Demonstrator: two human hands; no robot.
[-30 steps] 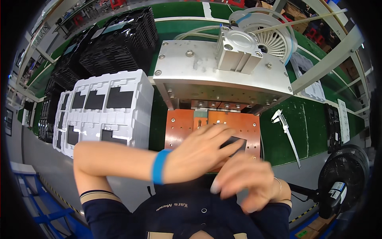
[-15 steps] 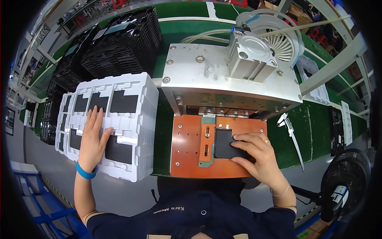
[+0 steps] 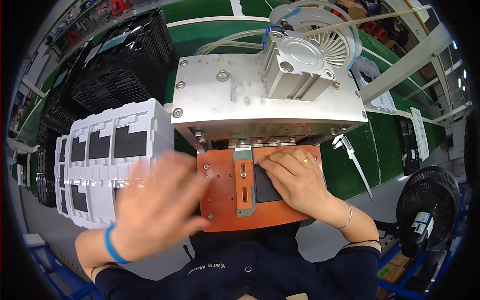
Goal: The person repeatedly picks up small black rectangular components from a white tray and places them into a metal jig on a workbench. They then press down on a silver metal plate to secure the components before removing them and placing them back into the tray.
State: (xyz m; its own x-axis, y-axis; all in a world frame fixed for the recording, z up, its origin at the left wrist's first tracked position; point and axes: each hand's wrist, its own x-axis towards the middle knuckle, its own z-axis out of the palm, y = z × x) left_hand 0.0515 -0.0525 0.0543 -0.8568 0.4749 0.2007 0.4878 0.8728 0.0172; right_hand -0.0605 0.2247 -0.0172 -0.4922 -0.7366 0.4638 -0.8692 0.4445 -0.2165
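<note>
An orange fixture plate (image 3: 220,200) lies in front of me under a grey metal press (image 3: 240,100). A flat black rectangular part (image 3: 266,187) sits on the plate beside a greenish slotted strip (image 3: 243,182). My right hand (image 3: 295,180), with a ring and a thin bracelet, rests on the part, its fingers curled at the part's far edge. My left hand (image 3: 155,202), with a blue wristband, is motion-blurred, fingers spread, over the gap between the white foam tray (image 3: 150,115) and the plate's left edge. Its palm is hidden.
The white tray holds several black parts in pockets. Stacks of black trays (image 3: 120,65) stand at the back left. A pneumatic cylinder (image 3: 297,65) tops the press. A caliper (image 3: 356,161) lies on the green mat to the right, and a black fan (image 3: 430,197) stands further right.
My left hand has left the white tray and swung right toward the orange plate. My right hand has slid up the black part toward the press.
</note>
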